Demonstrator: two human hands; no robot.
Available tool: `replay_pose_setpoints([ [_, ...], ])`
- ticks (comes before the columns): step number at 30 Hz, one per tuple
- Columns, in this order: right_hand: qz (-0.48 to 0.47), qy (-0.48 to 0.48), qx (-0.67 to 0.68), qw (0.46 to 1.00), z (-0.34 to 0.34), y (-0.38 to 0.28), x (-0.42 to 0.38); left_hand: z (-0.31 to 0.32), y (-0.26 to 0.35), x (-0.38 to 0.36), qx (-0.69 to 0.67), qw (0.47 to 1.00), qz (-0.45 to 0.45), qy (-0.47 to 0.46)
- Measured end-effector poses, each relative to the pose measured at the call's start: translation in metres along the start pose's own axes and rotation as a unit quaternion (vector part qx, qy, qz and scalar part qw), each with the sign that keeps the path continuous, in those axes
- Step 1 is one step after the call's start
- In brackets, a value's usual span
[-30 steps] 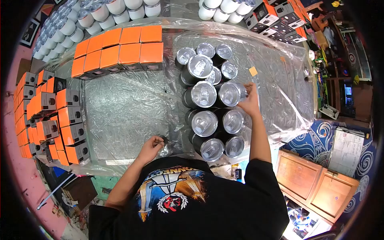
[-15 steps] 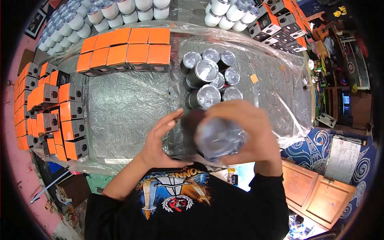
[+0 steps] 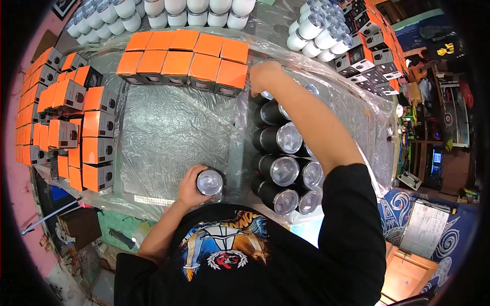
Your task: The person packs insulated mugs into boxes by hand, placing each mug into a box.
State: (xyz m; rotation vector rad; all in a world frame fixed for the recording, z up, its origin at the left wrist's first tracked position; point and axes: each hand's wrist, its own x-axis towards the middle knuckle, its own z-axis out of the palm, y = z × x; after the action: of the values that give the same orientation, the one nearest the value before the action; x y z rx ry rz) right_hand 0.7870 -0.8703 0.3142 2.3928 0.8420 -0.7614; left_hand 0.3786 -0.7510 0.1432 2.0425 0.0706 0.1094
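My left hand (image 3: 191,187) is wrapped round the side of a black tumbler (image 3: 210,182) with a clear lid, close to my shirt at the table's near side. My right hand (image 3: 265,77) is stretched far out to the back end of a group of black tumblers (image 3: 284,171), beside the corner of the orange-topped boxes (image 3: 176,64). Its fingers curl downward, and a tumbler lid (image 3: 266,95) shows just below them. I cannot tell what those fingers hold. My right forearm covers part of the tumbler group.
Clear plastic sheeting (image 3: 168,127) covers the table. Stacked orange and grey boxes (image 3: 98,150) stand along the left. White tumblers (image 3: 196,18) fill the back, with another white group (image 3: 319,35) and more boxes (image 3: 375,56) at the back right.
Both hands were near each other at the table's near middle, the right on a blurred tumbler. Now the left grips a tumbler and the right has reached far forward. The view has shifted.
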Motion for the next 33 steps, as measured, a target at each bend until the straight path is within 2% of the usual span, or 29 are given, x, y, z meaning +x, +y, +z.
replay_pose_setpoints([
  [1, 0.037, -0.066, -0.039, 0.996, 0.002, -0.003, 0.008, -0.002, -0.001, 0.000, -0.001, 1.000, 0.010, -0.010],
  [4, 0.051, -0.121, -0.052, 0.990, 0.013, -0.006, 0.022, 0.007, -0.006, 0.003, 0.000, 1.000, 0.009, -0.023],
  [8, 0.080, -0.157, -0.073, 0.982, 0.045, 0.004, 0.065, 0.009, -0.017, 0.009, -0.021, 0.998, 0.024, -0.047],
  [11, 0.038, -0.172, -0.090, 0.980, 0.059, 0.022, 0.078, 0.006, -0.018, 0.011, -0.026, 0.997, 0.024, -0.063],
  [14, 0.008, -0.116, -0.054, 0.992, 0.041, 0.027, 0.061, 0.003, -0.021, 0.012, -0.029, 0.996, 0.032, -0.073],
  [16, 0.027, -0.063, -0.053, 0.996, 0.021, 0.023, 0.043, -0.002, -0.018, 0.015, -0.034, 0.996, 0.030, -0.076],
  [17, 0.024, -0.067, -0.052, 0.996, 0.010, 0.018, 0.030, -0.003, -0.016, 0.014, -0.041, 0.996, 0.028, -0.080],
  [19, 0.039, 0.028, -0.053, 0.997, -0.017, 0.007, -0.005, -0.002, -0.017, 0.013, -0.041, 0.996, 0.028, -0.078],
  [20, 0.037, 0.027, -0.053, 0.998, -0.028, 0.002, -0.023, -0.002, -0.017, 0.013, -0.040, 0.996, 0.033, -0.075],
  [22, 0.001, 0.096, -0.014, 0.995, -0.044, -0.009, -0.062, -0.001, -0.016, 0.012, -0.043, 0.996, 0.022, -0.075],
  [24, -0.049, 0.176, -0.056, 0.982, -0.046, -0.022, -0.101, 0.000, -0.018, 0.011, -0.045, 0.996, 0.013, -0.080],
  [26, -0.129, 0.183, 0.026, 0.974, -0.044, -0.039, -0.137, 0.001, -0.023, 0.011, -0.033, 0.996, 0.021, -0.084],
  [28, -0.214, 0.141, 0.083, 0.963, -0.027, -0.064, -0.148, -0.002, -0.020, 0.010, -0.051, 0.994, -0.003, -0.095],
  [30, -0.252, 0.065, 0.066, 0.963, 0.000, -0.100, -0.141, -0.001, -0.019, 0.011, -0.063, 0.993, -0.026, -0.095],
  [31, -0.263, 0.029, 0.002, 0.964, 0.018, -0.120, -0.128, 0.003, -0.024, 0.011, -0.092, 0.993, -0.022, -0.075],
  [33, -0.300, 0.026, -0.021, 0.953, 0.053, -0.145, -0.107, 0.005, -0.030, 0.007, -0.114, 0.991, -0.018, -0.063],
])
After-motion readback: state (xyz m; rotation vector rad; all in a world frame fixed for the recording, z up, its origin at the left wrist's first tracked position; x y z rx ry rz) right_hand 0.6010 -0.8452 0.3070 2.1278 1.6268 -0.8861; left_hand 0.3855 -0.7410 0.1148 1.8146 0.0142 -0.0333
